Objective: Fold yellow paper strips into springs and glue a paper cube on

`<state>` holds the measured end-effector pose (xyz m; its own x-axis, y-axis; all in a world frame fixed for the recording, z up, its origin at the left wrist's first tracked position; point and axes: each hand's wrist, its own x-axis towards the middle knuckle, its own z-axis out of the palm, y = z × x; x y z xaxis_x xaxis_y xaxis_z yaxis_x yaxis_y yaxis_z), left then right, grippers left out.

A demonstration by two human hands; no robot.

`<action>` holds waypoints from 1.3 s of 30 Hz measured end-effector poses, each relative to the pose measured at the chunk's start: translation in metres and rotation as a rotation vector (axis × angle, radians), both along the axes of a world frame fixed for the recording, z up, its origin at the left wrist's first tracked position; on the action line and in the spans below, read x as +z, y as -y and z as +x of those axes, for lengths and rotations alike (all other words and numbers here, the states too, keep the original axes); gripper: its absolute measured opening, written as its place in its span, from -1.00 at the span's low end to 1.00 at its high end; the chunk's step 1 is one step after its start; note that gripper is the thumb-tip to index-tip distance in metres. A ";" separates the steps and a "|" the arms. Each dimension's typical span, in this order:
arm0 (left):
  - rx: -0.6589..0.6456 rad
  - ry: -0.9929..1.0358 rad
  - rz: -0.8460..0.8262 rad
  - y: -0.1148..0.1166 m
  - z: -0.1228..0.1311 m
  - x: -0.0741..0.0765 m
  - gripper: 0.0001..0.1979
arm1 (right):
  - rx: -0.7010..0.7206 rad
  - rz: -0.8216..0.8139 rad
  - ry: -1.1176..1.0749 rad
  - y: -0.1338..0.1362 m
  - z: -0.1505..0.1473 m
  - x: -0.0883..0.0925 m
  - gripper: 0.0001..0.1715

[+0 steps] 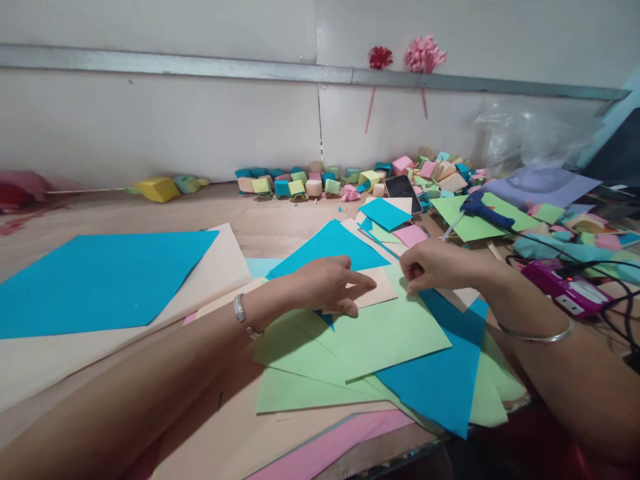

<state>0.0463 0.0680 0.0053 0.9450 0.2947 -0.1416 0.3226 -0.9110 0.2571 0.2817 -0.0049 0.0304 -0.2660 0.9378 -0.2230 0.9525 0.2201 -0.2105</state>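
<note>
My left hand (336, 285) is over a pile of paper, its fingers apart and nothing seen in them, above a small peach sheet (383, 288). A blue sheet (333, 247) lies just beyond it. My right hand (430, 265) has its fingers curled together near the right side of the pile; whether they pinch anything is too small to make out. Beneath both hands spread light green sheets (390, 337). A larger blue sheet (445, 353) sticks out toward the table's front edge. Small blue, pink and peach pieces lie behind my right hand.
Blue paper (105, 280) covers peach sheets at left. Folded paper cubes (281, 189) line the wall. A phone (403, 192), a blue glue gun (485, 210) and a purple power strip (565, 287) with black cables are at right. Paper flowers (425, 55) hang on the metal rail.
</note>
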 end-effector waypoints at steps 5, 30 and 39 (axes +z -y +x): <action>0.025 0.010 0.028 0.005 0.003 -0.001 -0.50 | 0.022 -0.024 -0.197 -0.003 -0.019 -0.018 -0.64; 0.437 0.098 -0.195 -0.009 -0.021 0.038 -0.58 | -0.019 0.173 -0.214 -0.004 -0.017 -0.020 -0.50; 0.412 0.137 -0.187 0.013 -0.005 0.021 -0.80 | 0.059 0.267 -0.576 -0.008 -0.014 -0.022 -0.88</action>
